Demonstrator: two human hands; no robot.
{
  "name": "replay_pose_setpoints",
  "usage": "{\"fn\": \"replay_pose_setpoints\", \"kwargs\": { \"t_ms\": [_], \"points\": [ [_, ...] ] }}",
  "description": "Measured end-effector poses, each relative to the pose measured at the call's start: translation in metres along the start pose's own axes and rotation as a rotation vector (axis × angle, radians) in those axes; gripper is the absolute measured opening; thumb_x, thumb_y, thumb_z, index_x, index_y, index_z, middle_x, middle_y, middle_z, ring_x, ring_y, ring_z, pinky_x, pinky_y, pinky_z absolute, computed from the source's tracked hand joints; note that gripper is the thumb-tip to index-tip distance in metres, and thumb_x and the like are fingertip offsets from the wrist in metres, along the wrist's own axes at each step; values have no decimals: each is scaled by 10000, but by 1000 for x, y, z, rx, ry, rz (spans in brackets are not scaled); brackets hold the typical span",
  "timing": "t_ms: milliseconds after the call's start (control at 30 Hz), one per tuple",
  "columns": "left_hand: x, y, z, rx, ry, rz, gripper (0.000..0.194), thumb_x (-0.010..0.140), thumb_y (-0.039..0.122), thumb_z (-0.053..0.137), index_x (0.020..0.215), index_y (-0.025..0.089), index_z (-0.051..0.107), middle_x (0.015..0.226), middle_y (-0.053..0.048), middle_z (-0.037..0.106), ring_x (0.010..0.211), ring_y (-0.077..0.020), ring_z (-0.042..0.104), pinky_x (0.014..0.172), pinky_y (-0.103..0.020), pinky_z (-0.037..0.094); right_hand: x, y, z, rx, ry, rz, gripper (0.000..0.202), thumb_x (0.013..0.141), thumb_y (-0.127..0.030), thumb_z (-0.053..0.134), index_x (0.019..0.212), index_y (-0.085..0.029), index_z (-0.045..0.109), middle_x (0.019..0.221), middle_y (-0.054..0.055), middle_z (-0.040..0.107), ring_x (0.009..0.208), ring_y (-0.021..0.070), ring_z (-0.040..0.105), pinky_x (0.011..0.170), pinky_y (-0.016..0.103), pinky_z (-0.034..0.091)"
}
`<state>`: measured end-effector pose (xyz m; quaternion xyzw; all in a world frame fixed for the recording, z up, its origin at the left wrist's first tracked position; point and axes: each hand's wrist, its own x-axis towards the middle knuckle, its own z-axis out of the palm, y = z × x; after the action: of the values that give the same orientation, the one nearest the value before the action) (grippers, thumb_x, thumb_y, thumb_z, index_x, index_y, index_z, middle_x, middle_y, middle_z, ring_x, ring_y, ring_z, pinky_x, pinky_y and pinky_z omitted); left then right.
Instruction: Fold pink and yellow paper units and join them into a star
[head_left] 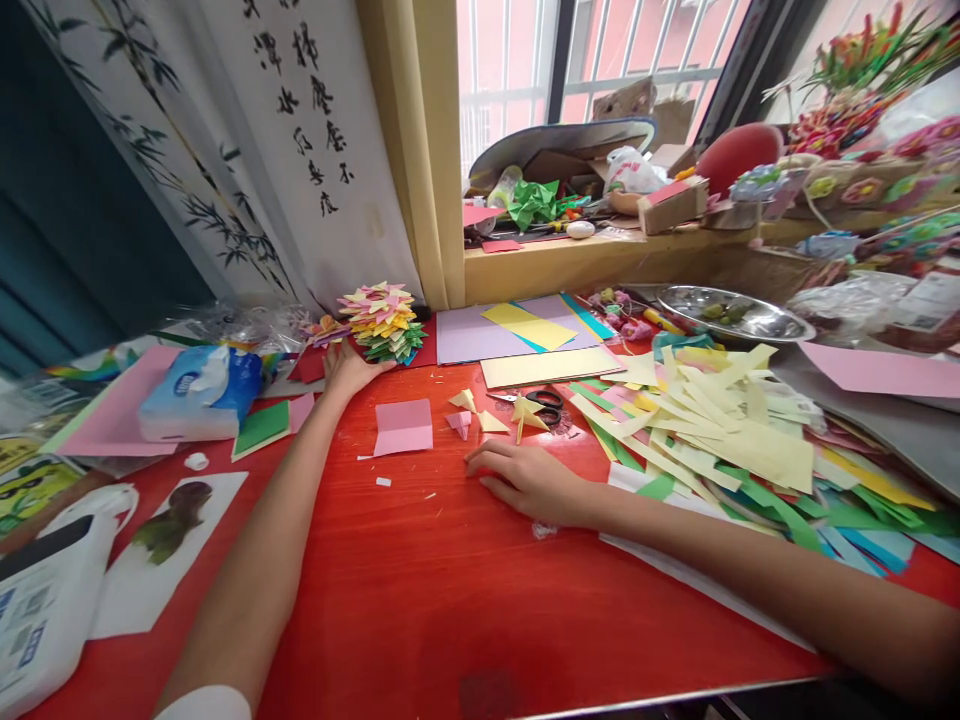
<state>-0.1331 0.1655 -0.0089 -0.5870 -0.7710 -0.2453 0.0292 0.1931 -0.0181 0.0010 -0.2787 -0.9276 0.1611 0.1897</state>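
Observation:
My left hand (355, 374) reaches to the back of the table, right at the front left of a layered origami piece (384, 322) in pink, yellow and green. Its thumb is spread from the fingers, which are partly hidden; I cannot tell if it touches the piece. My right hand (529, 482) rests on the red tabletop, fingers loosely bent and apart, holding nothing. Just beyond it lie small folded yellow paper pieces (493, 422), a folded pink piece (459, 425) and black-handled scissors (550, 406). A creased pink paper square (404, 427) lies between my hands.
Cut paper strips (705, 430) are heaped at the right, below a metal dish (735, 312). Coloured sheets (469, 335) lie under the window. A tissue pack (201, 390), a white device (45, 600) and a white sheet (135, 600) are at the left.

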Motion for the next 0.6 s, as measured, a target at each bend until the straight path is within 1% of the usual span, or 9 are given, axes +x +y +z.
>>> {"fn": "replay_pose_setpoints", "kwargs": {
  "t_ms": [67,167,267,367,467,600],
  "points": [
    [2,-1,3,-5,8,40,1129,420,770,554,1269,69,306,1336,-243,317,1276,-414,175,1015,-522,202,0,0,0,4,-1,3,219,852,-160,377,1023,-181,512,1067,54,553,925,150,554,782,282,445],
    [2,2,4,-13,20,73,1044,424,741,586,1230,119,355,1293,-217,385,1228,-428,272,972,-527,264,1,2,-1,19,1,4,217,854,-155,372,1019,-181,511,1071,55,548,925,149,553,779,281,446],
    [1,7,2,16,35,64,987,480,708,587,1210,83,357,1214,-242,459,1159,-414,379,934,-503,313,1,2,0,28,3,2,214,853,-155,377,1017,-186,511,1068,56,548,925,149,551,772,282,446],
    [0,10,-1,40,46,74,945,546,663,582,1202,28,337,1140,-267,514,1128,-381,431,951,-471,298,1,2,1,26,7,3,212,850,-154,382,1015,-188,511,1064,57,550,923,149,551,766,281,445],
    [-4,10,-2,23,37,79,956,555,652,584,1224,30,305,1165,-271,500,1136,-376,431,965,-469,278,1,2,2,11,12,0,210,853,-158,377,1014,-188,509,1064,52,550,919,150,553,761,278,443],
    [-10,7,-1,-3,72,118,990,530,659,597,1262,75,275,1296,-254,379,1215,-374,337,996,-464,247,1,2,2,-8,14,-4,207,854,-164,376,1010,-188,509,1060,50,550,907,148,555,750,270,441]
  ]
}}
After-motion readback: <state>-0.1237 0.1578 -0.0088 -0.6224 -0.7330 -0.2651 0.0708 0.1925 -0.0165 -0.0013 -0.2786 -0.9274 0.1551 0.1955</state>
